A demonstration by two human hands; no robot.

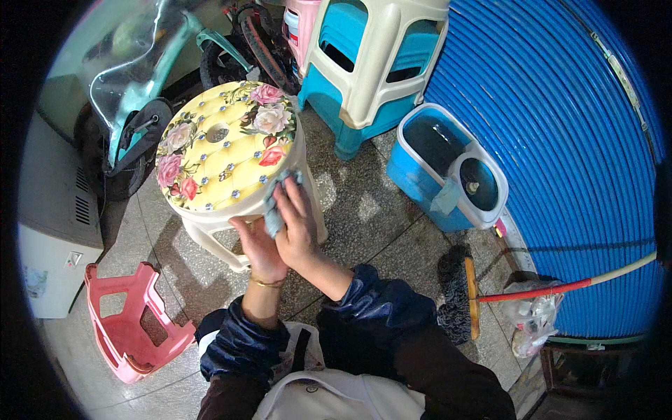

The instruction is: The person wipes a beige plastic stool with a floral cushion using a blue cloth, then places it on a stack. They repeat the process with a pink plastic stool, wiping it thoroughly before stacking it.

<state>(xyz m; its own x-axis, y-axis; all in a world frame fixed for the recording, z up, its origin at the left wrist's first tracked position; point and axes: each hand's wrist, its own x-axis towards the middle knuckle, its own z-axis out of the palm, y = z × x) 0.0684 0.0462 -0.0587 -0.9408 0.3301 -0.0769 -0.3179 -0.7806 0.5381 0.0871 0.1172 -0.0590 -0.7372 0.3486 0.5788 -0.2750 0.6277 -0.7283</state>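
A round plastic stool (226, 181) with a yellow, rose-printed top and a cream body stands in front of me. My right hand (299, 223) presses a grey-blue cloth (275, 210) against the side rim of its seat, at the near right. Close beside it, my left hand (261, 247) is at the stool's near edge, below the rim, with the thumb apart from the fingers. Its fingertips are partly hidden behind the right hand, and I cannot tell whether it grips the stool.
Stacked stools (362, 73) stand ahead, beside a blue mop bucket (420, 194) holding dark water. A pink stool (134, 336) lies at the left. To the right are a broom (472, 299), a plastic bag (533, 315) and a blue shutter (556, 157). A bicycle (142, 115) stands at the upper left.
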